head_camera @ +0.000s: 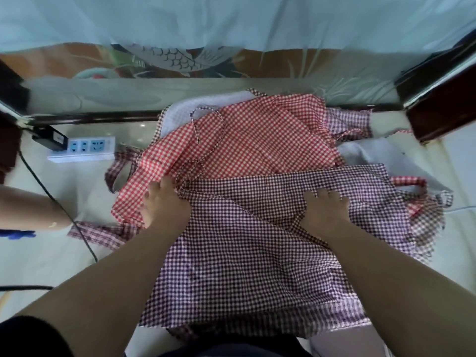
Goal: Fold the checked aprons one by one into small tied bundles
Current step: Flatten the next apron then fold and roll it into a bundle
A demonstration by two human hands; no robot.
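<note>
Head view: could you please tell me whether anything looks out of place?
The black cable beside the power strip crosses a purple checked strap, where it could snag. The red checked apron lies crumpled under the purple checked apron.

Light: soft, diffuse, from the curtain (231, 19) at 12 o'clock
Blur: mild throughout
Edges: bowed, smeared at 9 o'clock

The pale surface (51, 253) bears checked aprons (244, 253), a power strip (85, 148) and a cable (51, 199).
</note>
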